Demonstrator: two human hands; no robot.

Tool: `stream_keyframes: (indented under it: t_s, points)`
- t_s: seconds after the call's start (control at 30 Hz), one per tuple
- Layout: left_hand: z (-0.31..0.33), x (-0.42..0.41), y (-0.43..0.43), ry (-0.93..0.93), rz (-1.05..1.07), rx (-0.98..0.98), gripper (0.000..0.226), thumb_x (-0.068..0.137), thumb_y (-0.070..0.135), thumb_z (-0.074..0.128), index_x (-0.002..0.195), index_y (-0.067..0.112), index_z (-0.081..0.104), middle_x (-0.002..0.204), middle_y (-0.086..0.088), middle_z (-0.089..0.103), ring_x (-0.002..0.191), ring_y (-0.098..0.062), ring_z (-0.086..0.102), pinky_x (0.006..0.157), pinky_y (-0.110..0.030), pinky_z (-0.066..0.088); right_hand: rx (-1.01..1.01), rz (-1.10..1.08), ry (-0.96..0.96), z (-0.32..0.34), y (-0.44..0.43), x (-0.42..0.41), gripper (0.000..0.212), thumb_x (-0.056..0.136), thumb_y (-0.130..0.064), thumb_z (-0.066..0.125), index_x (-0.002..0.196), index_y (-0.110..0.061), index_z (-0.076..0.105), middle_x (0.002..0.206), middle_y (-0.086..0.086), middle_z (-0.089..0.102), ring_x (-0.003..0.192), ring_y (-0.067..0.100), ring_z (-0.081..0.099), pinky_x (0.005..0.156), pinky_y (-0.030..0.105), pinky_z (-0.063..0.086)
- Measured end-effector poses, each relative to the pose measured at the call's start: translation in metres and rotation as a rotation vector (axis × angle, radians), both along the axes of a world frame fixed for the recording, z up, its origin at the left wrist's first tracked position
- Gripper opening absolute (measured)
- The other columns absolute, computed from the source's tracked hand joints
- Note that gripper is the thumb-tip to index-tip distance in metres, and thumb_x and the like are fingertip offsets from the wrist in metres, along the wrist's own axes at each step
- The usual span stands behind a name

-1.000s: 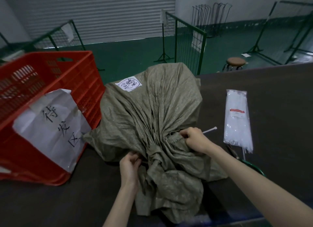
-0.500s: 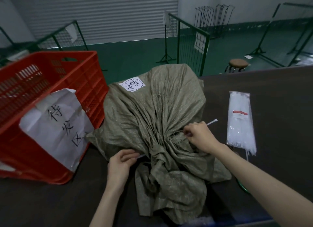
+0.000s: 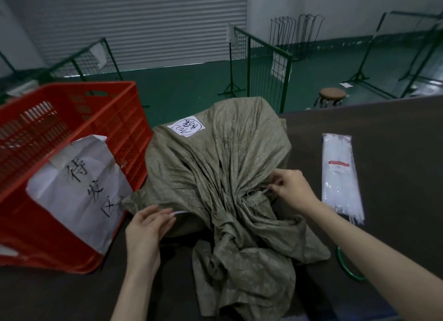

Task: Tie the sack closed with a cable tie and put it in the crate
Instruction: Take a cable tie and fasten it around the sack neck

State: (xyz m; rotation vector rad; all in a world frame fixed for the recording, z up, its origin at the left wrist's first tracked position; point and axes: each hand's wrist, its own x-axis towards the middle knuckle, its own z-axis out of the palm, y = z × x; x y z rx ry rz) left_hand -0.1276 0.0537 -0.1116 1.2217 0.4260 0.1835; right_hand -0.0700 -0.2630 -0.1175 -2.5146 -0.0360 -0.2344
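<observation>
An olive woven sack (image 3: 215, 162) with a white handwritten label lies on the dark table, its mouth gathered into a bunched neck toward me. A thin white cable tie (image 3: 179, 212) runs behind the neck; only a short piece shows at the left. My left hand (image 3: 149, 221) pinches that left end. My right hand (image 3: 291, 187) pinches the other end at the right side of the neck. The red slatted crate (image 3: 72, 119) stands tilted to the left of the sack, with a white paper sign on its near wall.
A clear bag of white cable ties (image 3: 340, 174) lies on the table (image 3: 395, 141) right of the sack. A green ring (image 3: 345, 269) sits near my right forearm. Beyond the table are green wire fences, a round stool (image 3: 332, 95) and a roller shutter.
My left hand has drawn the tie's end out to the left from under the neck. The right hand has shifted up, and the tie's tail that stuck out past it is no longer visible.
</observation>
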Motion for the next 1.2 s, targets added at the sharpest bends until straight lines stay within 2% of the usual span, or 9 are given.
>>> stream_keyframes:
  t_s: [0.1,0.17,0.27,0.43,0.6,0.7,0.83,1.0,1.2]
  points:
    - [0.003,0.005,-0.008,-0.048,0.029,-0.143,0.033,0.086,-0.012,0.052,0.117,0.0,0.048,0.094,-0.018,0.067,0.078,-0.015,0.07,0.072,-0.021,0.058,0.483,-0.124,0.078,0.005,0.009,0.003,0.015,0.073,-0.003,0.074,0.07,-0.011,0.062,0.063,0.005,0.061,0.061,0.013,0.056,0.058,0.018,0.046]
    - [0.004,0.009,-0.014,-0.071,0.039,-0.246,0.032,0.087,-0.009,0.054,0.117,0.002,0.048,0.095,-0.017,0.067,0.079,-0.014,0.07,0.076,-0.024,0.058,0.805,-0.169,0.123,0.008,0.015,0.006,0.02,0.075,0.003,0.071,0.066,-0.012,0.061,0.063,0.008,0.061,0.061,0.019,0.059,0.063,0.028,0.05]
    - [0.004,0.015,-0.025,-0.093,0.0,-0.354,0.013,0.088,-0.005,0.054,0.095,0.005,0.055,0.09,-0.012,0.065,0.074,-0.01,0.069,0.08,-0.025,0.057,1.045,-0.149,0.18,0.016,0.024,0.008,0.021,0.082,0.008,0.061,0.069,-0.008,0.059,0.06,0.007,0.063,0.051,0.013,0.062,0.055,0.021,0.054]
    - [-0.001,0.03,-0.037,-0.119,-0.045,-0.348,0.013,0.091,0.0,0.053,0.086,0.006,0.063,0.08,-0.003,0.066,0.07,-0.005,0.066,0.072,-0.018,0.057,0.891,-0.139,0.003,0.02,0.031,0.015,0.023,0.083,0.004,0.062,0.067,-0.012,0.059,0.056,0.0,0.067,0.055,0.011,0.063,0.06,0.023,0.052]
    - [0.001,0.044,-0.043,-0.329,-0.029,0.514,0.007,0.08,0.004,0.069,0.082,0.011,0.071,0.08,-0.001,0.071,0.075,-0.006,0.065,0.075,-0.017,0.05,0.611,-0.133,-0.164,0.032,0.033,0.021,0.009,0.084,-0.007,0.065,0.075,-0.007,0.061,0.069,0.007,0.068,0.07,0.022,0.064,0.074,0.035,0.05]
    - [0.01,0.055,-0.049,-0.483,-0.037,0.748,0.008,0.079,0.007,0.071,0.079,0.015,0.071,0.08,0.007,0.07,0.078,0.001,0.064,0.076,-0.011,0.046,0.452,-0.103,-0.257,0.039,0.035,0.025,0.009,0.086,-0.008,0.063,0.08,-0.002,0.059,0.08,0.016,0.062,0.076,0.026,0.057,0.069,0.032,0.042]
    - [0.01,0.082,-0.066,-0.386,-0.188,0.611,0.017,0.082,0.004,0.066,0.074,0.018,0.06,0.067,-0.006,0.069,0.063,-0.007,0.068,0.064,-0.016,0.048,0.391,-0.02,-0.31,0.042,0.042,0.036,0.008,0.09,-0.006,0.056,0.083,-0.003,0.053,0.084,0.014,0.058,0.079,0.025,0.054,0.066,0.024,0.039]
    - [0.006,0.109,-0.092,-0.329,-0.364,0.538,0.022,0.093,0.006,0.052,0.077,0.018,0.044,0.067,-0.003,0.052,0.046,-0.012,0.067,0.043,-0.021,0.037,0.449,0.105,-0.238,0.039,0.053,0.052,0.006,0.096,-0.009,0.045,0.094,-0.008,0.05,0.098,0.009,0.067,0.094,0.02,0.062,0.082,0.032,0.047]
    - [0.0,0.126,-0.102,-0.326,-0.508,0.436,0.02,0.097,0.005,0.044,0.079,0.015,0.046,0.059,-0.005,0.048,0.028,-0.007,0.041,0.031,-0.016,0.03,0.691,0.118,-0.138,0.026,0.061,0.067,0.008,0.098,-0.007,0.038,0.092,-0.01,0.043,0.08,0.003,0.07,0.081,0.01,0.066,0.077,0.014,0.047]
